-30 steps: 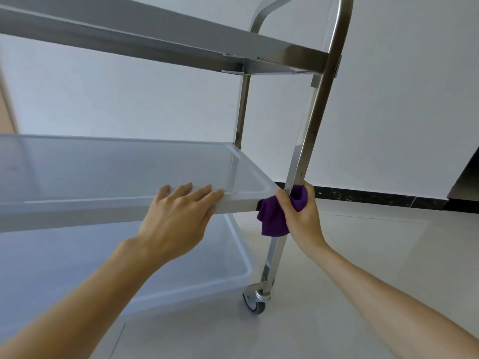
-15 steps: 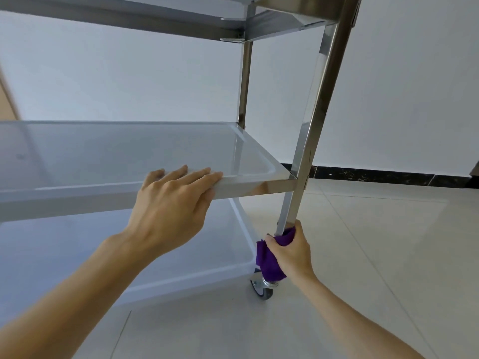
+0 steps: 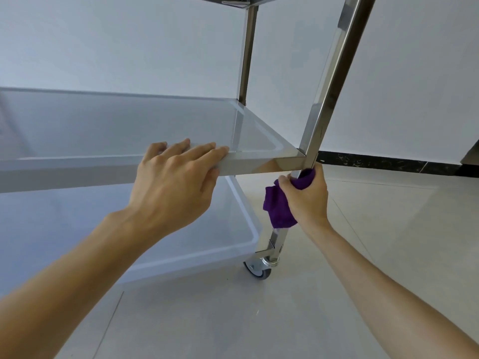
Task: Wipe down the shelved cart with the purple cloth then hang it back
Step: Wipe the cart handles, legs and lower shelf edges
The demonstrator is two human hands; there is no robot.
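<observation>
Purple cloth (image 3: 280,208) is wrapped round the steel cart leg (image 3: 278,237) in the gripping right hand (image 3: 305,198) for wiping; the flat, open left hand (image 3: 171,187) steadies the middle shelf (image 3: 259,165).

1. Under my right hand (image 3: 307,196), most of the purple cloth (image 3: 278,208) is covered by my fingers; I see only a fold above my thumb and a tail hanging to the left of my palm.
2. The stretch of the cart's near post (image 3: 328,99) inside that grip is hidden by cloth and hand.
3. My left hand (image 3: 171,185) lies over the front edge of the middle shelf (image 3: 116,125); its thumb is out of my sight below the rim.
4. Left of that hand, the shelf and the bottom tray (image 3: 207,244) run off the frame.
5. Far above both hands, the top shelf (image 3: 238,1) is cut by the upper edge.
6. Below my right hand, the caster (image 3: 258,269) is partly hidden behind its bracket.
</observation>
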